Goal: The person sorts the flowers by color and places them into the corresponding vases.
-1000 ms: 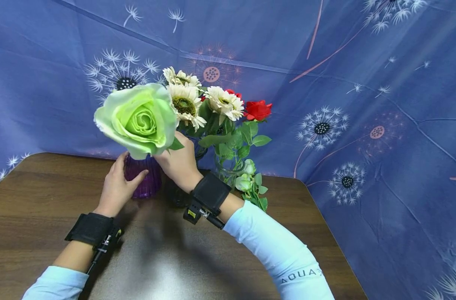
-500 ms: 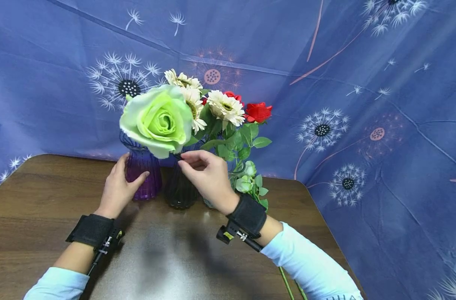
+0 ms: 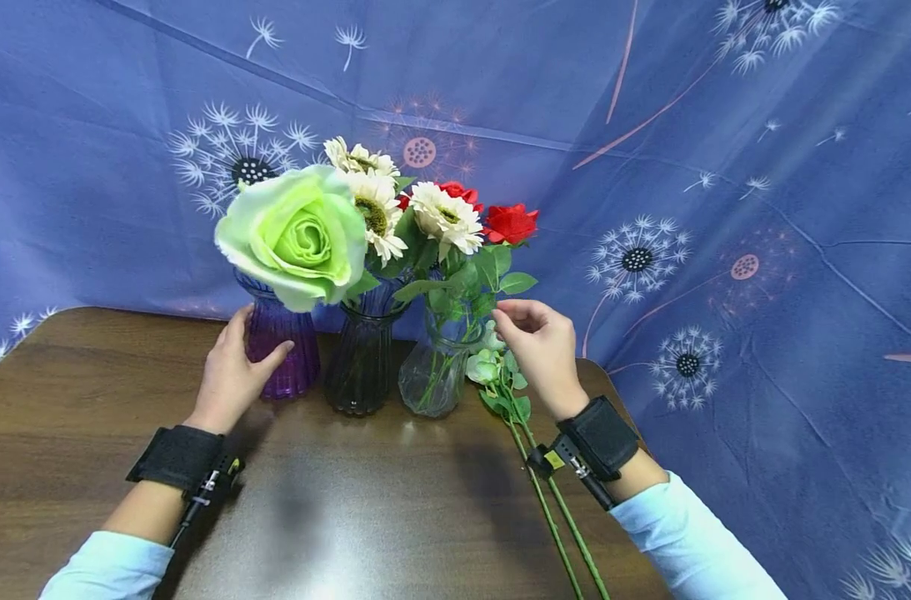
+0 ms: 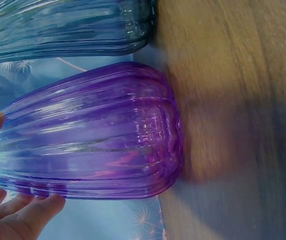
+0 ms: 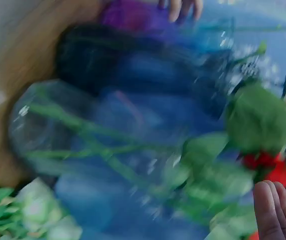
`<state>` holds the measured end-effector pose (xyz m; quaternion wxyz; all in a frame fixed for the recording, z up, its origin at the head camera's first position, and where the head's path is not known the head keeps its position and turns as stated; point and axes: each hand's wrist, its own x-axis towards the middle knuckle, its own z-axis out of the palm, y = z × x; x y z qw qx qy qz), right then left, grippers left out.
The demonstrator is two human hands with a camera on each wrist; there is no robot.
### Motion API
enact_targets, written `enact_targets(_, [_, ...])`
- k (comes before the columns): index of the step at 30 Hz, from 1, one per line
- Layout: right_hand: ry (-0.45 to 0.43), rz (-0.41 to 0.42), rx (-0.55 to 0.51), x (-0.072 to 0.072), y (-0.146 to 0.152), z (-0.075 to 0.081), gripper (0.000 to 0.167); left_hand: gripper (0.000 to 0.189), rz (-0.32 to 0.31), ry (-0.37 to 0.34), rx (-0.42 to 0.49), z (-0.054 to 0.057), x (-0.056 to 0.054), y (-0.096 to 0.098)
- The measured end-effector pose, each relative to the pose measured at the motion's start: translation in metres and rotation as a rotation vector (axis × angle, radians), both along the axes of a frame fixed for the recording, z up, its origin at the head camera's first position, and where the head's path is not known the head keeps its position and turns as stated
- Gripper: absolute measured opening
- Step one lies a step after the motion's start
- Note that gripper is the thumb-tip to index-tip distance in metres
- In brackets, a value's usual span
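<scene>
In the head view, the left hand [image 3: 233, 375] gripped the purple ribbed vase [image 3: 293, 373], left of centre, with the large green rose [image 3: 293, 237] above its rim. The right hand [image 3: 541, 350], well apart at centre right, had loosely bent fingers near the clear glass vase [image 3: 428, 383] and held nothing visible. The dark ribbed vase [image 3: 357, 367] stood between those two vases, below cream sunflowers [image 3: 446, 217]; red roses [image 3: 511, 223] showed to their right. Pale green roses [image 3: 483, 367] lay on the wooden table [image 3: 395, 517], their stems running toward the lower right.

The left wrist view revealed fingertips at lower left and a thumb at the left edge, clasping opposite sides of the purple ribbed vase.

The right wrist view, blurred, showed crossing stems inside the clear glass vase and right fingertips at lower right, beside red petals; whether they touched, I cannot tell.
</scene>
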<state>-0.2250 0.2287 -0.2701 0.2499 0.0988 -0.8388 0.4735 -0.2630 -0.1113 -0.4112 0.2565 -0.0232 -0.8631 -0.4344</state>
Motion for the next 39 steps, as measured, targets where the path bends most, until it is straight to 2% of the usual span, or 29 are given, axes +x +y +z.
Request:
enact_targets(3, [-0.078,-0.061,0.018,-0.001,0.021,-0.014,0.017,0.075,0.0,-0.023,-0.005,0.001,0.001,0.0])
enact_targets(7, [-0.267,-0.11,0.088,-0.003,0.049,-0.04,0.02,0.077,-0.003,-0.031,-0.008,0.001,0.002,0.0])
enact_targets(11, [-0.433,-0.145,0.152,-0.005,0.076,-0.069,0.024,0.076,-0.002,-0.007,-0.004,0.002,0.002,0.0])
enact_targets(17, [-0.58,-0.217,0.12,-0.004,0.102,-0.105,0.024,0.076,-0.007,0.006,0.001,0.001,0.001,0.001])
enact_targets(22, [-0.622,-0.249,0.112,-0.006,0.113,-0.128,0.022,0.076,-0.005,0.006,-0.003,0.0,0.001,0.0])
enact_targets(30, [-0.627,-0.272,0.259,-0.016,0.122,-0.154,0.02,0.076,-0.008,-0.005,-0.013,0.0,0.0,-0.002])
enact_targets(35, [-0.653,-0.273,0.283,-0.021,0.123,-0.163,0.02,0.077,-0.013,-0.016,-0.014,0.001,0.0,-0.001])
enact_targets(39, [-0.671,-0.283,0.294,-0.023,0.122,-0.165,0.02,0.075,-0.01,0.007,-0.01,0.001,0.0,-0.001])
